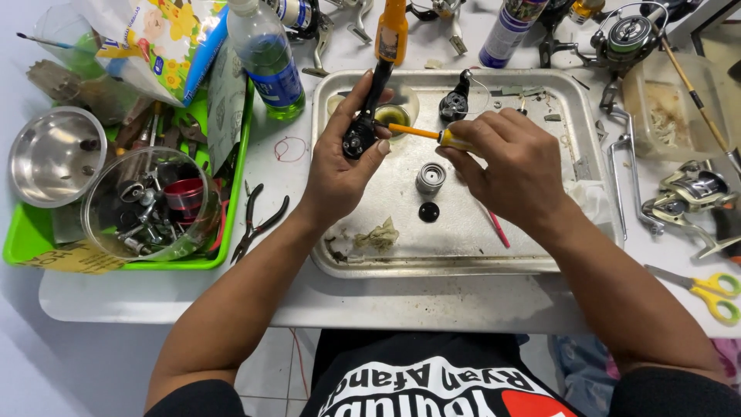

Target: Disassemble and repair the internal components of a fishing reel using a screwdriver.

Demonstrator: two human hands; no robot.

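My left hand (340, 166) grips a black fishing reel body (360, 137) with a long black stem, held over a metal tray (455, 259). My right hand (509, 158) holds a small screwdriver with a yellow handle and orange shaft (421, 132); its tip points left at the reel body. On the tray below my hands lie a silver spool (431, 177), a black round cap (428, 211), a crumpled rag (376, 235) and a pink stick (499, 229). A black reel part (455, 100) sits at the tray's far side beside a small clear cup of yellowish liquid (395, 114).
A green tray (31, 239) on the left carries a steel bowl (54, 154) and a clear bowl of parts (147, 205). Black pliers (258, 220) lie beside it. A blue-labelled bottle (266, 58), spray can (505, 31), fishing reels (691, 193) and yellow scissors (706, 287) surround the tray.
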